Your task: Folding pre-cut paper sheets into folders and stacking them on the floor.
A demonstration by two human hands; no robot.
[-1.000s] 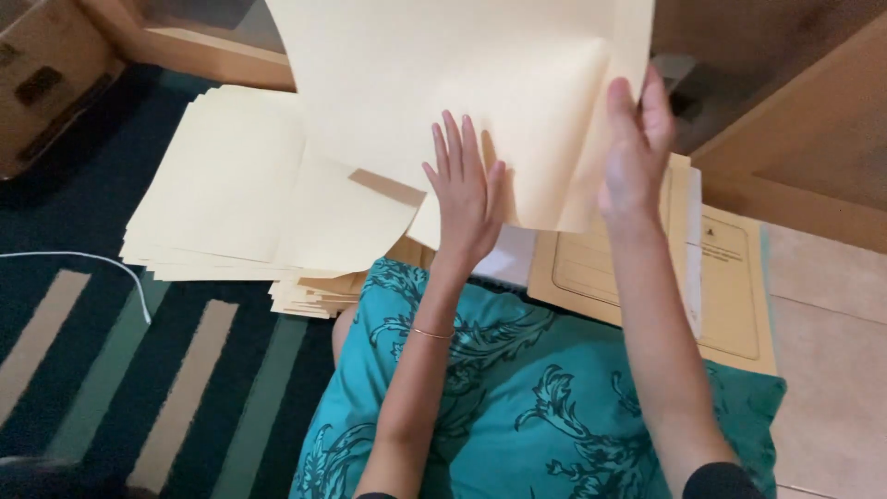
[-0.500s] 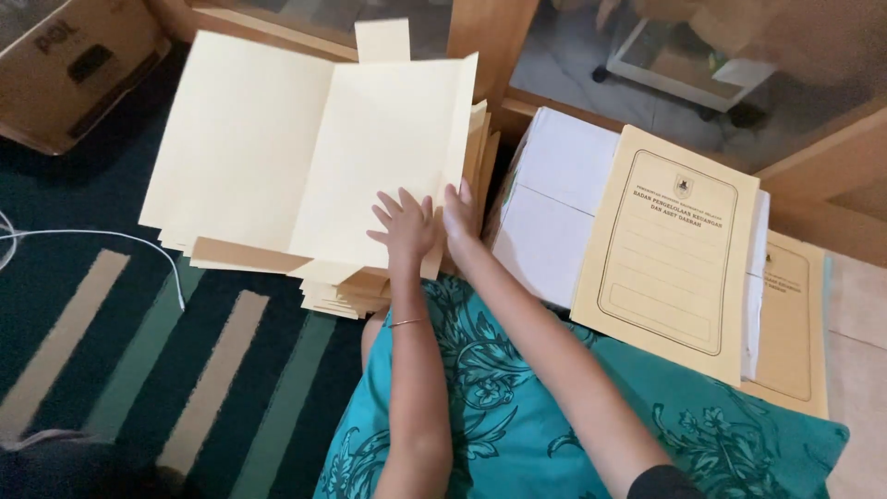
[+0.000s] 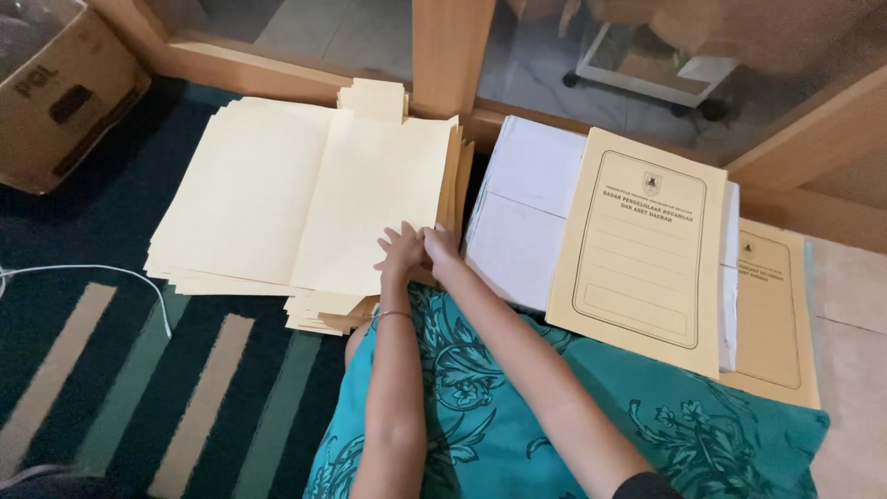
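Observation:
A stack of cream paper folders lies open on the carpet ahead of me. My left hand rests on the near right corner of the top sheet, fingers spread. My right hand sits beside it, thumb side touching the left hand, fingers pinching the folder's right edge. To the right lies a pile of white sheets with a printed yellow folder cover on top and another yellow cover under it.
A cardboard box stands at the far left. A white cable crosses the striped dark carpet. A wooden frame with glass runs behind the stacks. Teal patterned cloth covers my lap.
A large cream sheet held up by my right hand one second ago has come down onto the left stack. Both hands have moved together to its near right corner.

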